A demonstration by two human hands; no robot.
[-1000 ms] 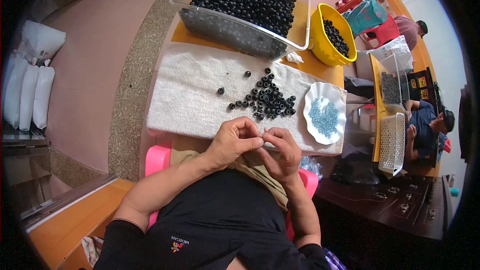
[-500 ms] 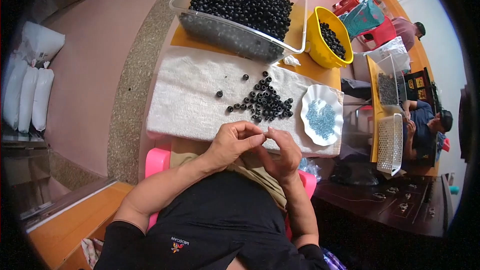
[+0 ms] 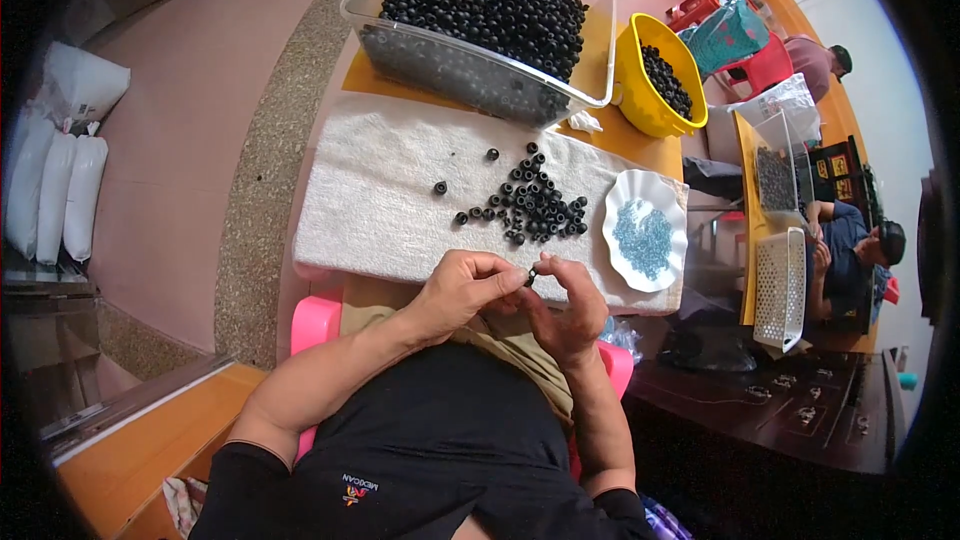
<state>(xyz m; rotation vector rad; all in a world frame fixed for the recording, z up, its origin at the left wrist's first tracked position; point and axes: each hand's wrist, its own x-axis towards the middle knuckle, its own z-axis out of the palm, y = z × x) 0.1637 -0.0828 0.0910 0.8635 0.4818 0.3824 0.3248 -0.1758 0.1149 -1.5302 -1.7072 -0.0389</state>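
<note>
In front of my body, over the near edge of a white towel (image 3: 370, 190), both hands meet at the fingertips. A small black ring-shaped piece (image 3: 531, 278) sits between them. My left hand (image 3: 462, 287) pinches it with thumb and forefinger. My right hand (image 3: 570, 318) has its thumb and forefinger curled round the same piece from the other side; the exact contact is partly hidden. Just beyond the fingers, a loose pile of similar black pieces (image 3: 540, 198) lies on the towel. To its right, a white wavy-rimmed dish (image 3: 616, 190) holds many tiny light-blue pieces (image 3: 642, 240).
A clear plastic bin (image 3: 470, 65) full of black pieces stands at the table's far side. Beside it is a yellow basket (image 3: 627, 70) with more. At right, a person (image 3: 845, 265) sits by a white perforated basket (image 3: 780, 290). White sacks (image 3: 55, 190) stand at far left.
The black piece, mostly hidden between my fingertips before, now shows plainly. My right fingers have shifted and opened slightly around it; my left hand has barely moved.
</note>
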